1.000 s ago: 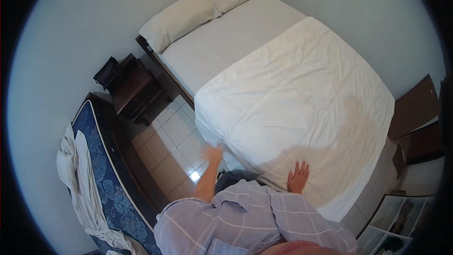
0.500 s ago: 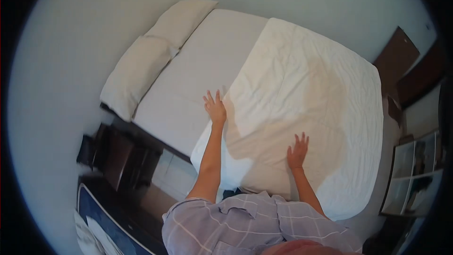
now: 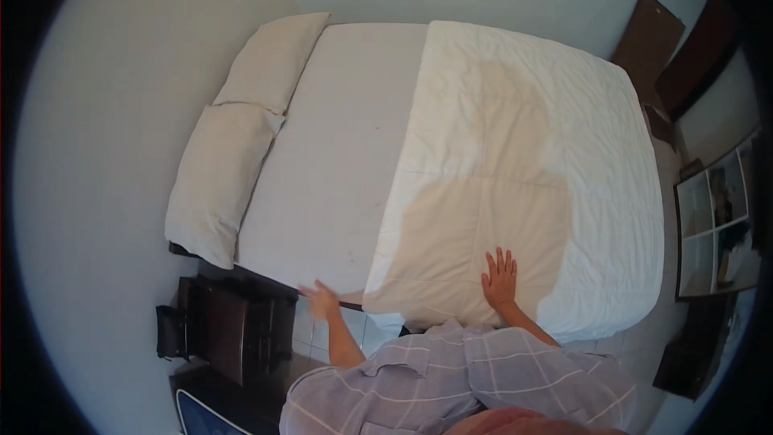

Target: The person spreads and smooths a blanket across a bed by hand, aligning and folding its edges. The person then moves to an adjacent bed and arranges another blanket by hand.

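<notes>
A white and beige comforter (image 3: pixel 531 193) lies spread over the right part of the bed, its left edge folded straight across. My right hand (image 3: pixel 501 280) rests flat on its beige area near the front, fingers spread. By the bed's front edge is my left hand (image 3: pixel 324 302), slightly blurred, with fingers stretched out and nothing visible in them. It is nearest to the bare light grey sheet (image 3: pixel 338 153); whether it touches the sheet I cannot tell.
Two pillows (image 3: pixel 221 169) lie along the head of the bed at left. A dark bedside cabinet (image 3: pixel 221 330) stands below them. A shelf unit with cubbies (image 3: pixel 713 234) and a brown panel (image 3: pixel 648 36) are at right.
My left hand has moved from the comforter's folded edge toward the front edge of the bed. My right hand stays on the comforter. The camera view has turned and shifted.
</notes>
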A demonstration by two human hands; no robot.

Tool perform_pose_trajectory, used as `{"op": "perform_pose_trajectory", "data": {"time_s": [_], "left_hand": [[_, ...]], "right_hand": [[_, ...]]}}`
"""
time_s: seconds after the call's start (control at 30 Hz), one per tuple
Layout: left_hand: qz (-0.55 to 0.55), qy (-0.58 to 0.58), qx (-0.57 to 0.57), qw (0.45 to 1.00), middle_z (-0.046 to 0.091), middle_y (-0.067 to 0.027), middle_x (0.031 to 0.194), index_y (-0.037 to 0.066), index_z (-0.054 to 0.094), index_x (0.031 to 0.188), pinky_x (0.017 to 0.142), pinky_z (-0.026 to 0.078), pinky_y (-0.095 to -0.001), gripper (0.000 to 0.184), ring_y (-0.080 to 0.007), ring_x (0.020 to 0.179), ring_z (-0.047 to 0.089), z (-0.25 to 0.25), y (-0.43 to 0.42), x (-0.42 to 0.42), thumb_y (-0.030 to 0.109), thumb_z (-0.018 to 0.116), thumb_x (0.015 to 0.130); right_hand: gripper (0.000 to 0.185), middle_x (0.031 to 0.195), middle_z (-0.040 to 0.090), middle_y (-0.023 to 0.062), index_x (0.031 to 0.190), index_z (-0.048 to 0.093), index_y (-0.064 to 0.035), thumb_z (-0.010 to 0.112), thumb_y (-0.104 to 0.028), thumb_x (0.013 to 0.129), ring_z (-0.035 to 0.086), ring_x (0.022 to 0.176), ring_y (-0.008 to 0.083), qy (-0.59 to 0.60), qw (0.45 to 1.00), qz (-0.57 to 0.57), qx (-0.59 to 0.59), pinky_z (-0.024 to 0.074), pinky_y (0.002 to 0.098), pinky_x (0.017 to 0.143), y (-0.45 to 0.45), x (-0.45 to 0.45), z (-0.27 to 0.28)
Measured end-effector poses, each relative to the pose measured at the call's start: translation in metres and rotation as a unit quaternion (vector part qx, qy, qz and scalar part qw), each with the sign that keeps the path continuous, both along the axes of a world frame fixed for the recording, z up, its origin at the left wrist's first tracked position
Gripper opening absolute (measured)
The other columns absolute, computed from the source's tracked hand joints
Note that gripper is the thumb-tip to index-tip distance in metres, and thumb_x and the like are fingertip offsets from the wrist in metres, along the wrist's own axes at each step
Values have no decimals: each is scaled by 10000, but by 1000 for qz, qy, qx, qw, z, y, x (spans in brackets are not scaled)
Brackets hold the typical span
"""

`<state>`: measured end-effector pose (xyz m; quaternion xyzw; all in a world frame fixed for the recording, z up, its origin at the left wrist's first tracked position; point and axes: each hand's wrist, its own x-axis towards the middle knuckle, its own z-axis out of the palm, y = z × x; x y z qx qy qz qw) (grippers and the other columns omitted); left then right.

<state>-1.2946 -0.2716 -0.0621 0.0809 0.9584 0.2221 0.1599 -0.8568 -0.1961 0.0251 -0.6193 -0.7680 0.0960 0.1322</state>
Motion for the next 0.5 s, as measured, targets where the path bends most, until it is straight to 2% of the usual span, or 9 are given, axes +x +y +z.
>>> {"op": "perform_pose_trajectory", "data": {"time_s": [0.1, 0.13, 0.2, 0.27, 0.33, 0.43, 0.5], "left_hand": [[20, 59, -187, 980, 96, -83, 1408, 96, 190, 1331, 887, 200, -643, 642, -378, 1253, 155, 25, 0, -5, 510, 282, 849], [-23, 146, -202, 968, 93, -96, 1407, 97, 166, 1338, 903, 184, -633, 619, -380, 1257, 134, 28, 15, -4, 484, 265, 865], [-121, 218, -179, 952, 85, -95, 1409, 88, 148, 1341, 919, 165, -623, 612, -380, 1263, 113, 47, 67, 3, 457, 277, 871], [-209, 282, -76, 933, 62, -95, 1413, 92, 153, 1342, 928, 154, -616, 598, -372, 1267, 117, 53, 127, 31, 432, 296, 871], [-312, 311, -46, 896, 84, -87, 1413, 132, 180, 1342, 933, 147, -613, 565, -365, 1268, 129, 67, 169, 74, 415, 308, 869], [-397, 276, -112, 868, 151, -68, 1401, 178, 243, 1322, 919, 182, -602, 517, -364, 1254, 166, 41, 157, 97, 397, 337, 863], [-358, 298, -132, 875, 173, -66, 1396, 209, 262, 1315, 914, 183, -606, 494, -355, 1253, 176, 38, 134, 90, 398, 331, 864]], "right_hand": [[552, 1363, 220, 134, 1271, 346, -136, 503, -285, 762, 162, 1250, 370, 21, 1000, 4, -15, 147, 502, 993, -13, -1, 5], [558, 1365, 214, 134, 1271, 345, -135, 507, -289, 759, 156, 1251, 373, 32, 999, 6, -19, 142, 506, 993, -12, -1, 9], [569, 1368, 204, 135, 1271, 343, -134, 515, -298, 754, 148, 1252, 377, 46, 999, 4, -15, 137, 511, 993, -5, 0, 23], [579, 1371, 195, 136, 1271, 342, -134, 523, -310, 749, 143, 1252, 381, 52, 999, -6, 0, 135, 514, 992, 4, -3, 39], [584, 1371, 193, 137, 1273, 337, -137, 522, -321, 751, 144, 1252, 379, 24, 999, -45, 6, 136, 514, 993, 14, -5, 40], [584, 1371, 195, 133, 1278, 329, -143, 513, -339, 759, 146, 1252, 374, 14, 998, -67, 8, 140, 512, 994, -3, -2, 17], [583, 1369, 200, 130, 1280, 327, -146, 505, -351, 764, 148, 1252, 372, 14, 998, -59, 12, 143, 510, 994, -16, 0, 5]]}}
